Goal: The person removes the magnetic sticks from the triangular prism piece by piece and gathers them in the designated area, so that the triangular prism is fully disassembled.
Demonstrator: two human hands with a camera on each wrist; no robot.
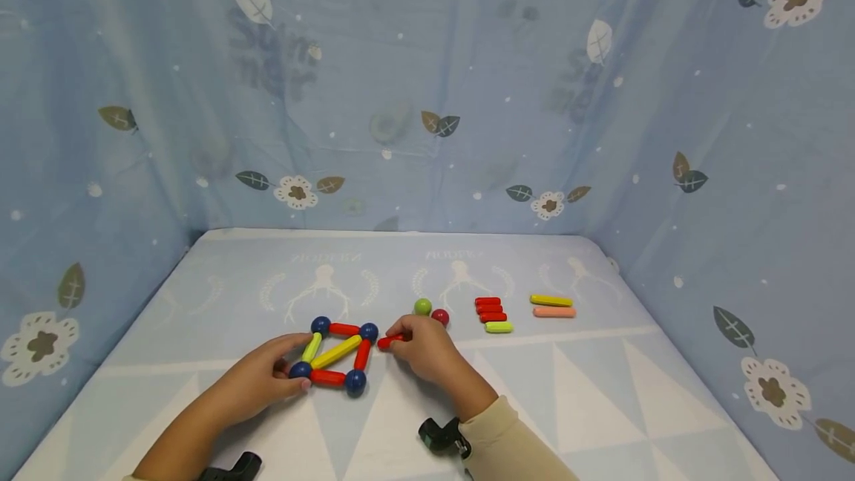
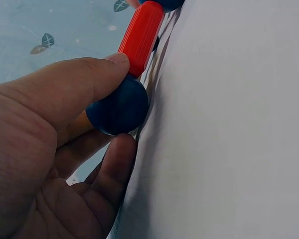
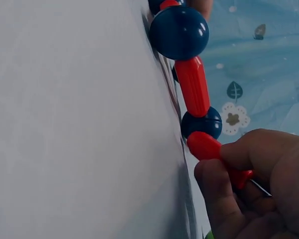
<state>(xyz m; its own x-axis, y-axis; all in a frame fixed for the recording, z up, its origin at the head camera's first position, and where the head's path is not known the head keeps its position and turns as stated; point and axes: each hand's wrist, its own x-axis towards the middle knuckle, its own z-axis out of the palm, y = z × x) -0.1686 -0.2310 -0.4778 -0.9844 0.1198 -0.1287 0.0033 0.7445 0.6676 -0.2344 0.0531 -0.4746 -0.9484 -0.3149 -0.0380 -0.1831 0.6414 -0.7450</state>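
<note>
A flat four-sided frame lies on the table, made of dark blue balls (image 1: 355, 382) and short red rods (image 1: 328, 378). One side is a lime rod (image 1: 311, 347), and a longer yellow rod (image 1: 337, 352) crosses it diagonally. My left hand (image 1: 263, 377) grips the near-left blue ball (image 2: 120, 107) between thumb and fingers, the thumb tip also against the adjoining red rod (image 2: 142, 37). To the right, my right hand (image 1: 427, 347) pinches a loose red rod (image 3: 204, 146) between thumb and finger. That rod's free end points at the far-right blue ball (image 1: 369, 332), close beside it.
Just beyond my right hand sit a green ball (image 1: 423, 306) and a dark red ball (image 1: 440, 316). Further right lie a stack of red rods (image 1: 490, 309), a lime rod (image 1: 499, 327), a yellow rod (image 1: 551, 300) and a salmon rod (image 1: 554, 312). Patterned curtains (image 1: 401, 95) surround the table.
</note>
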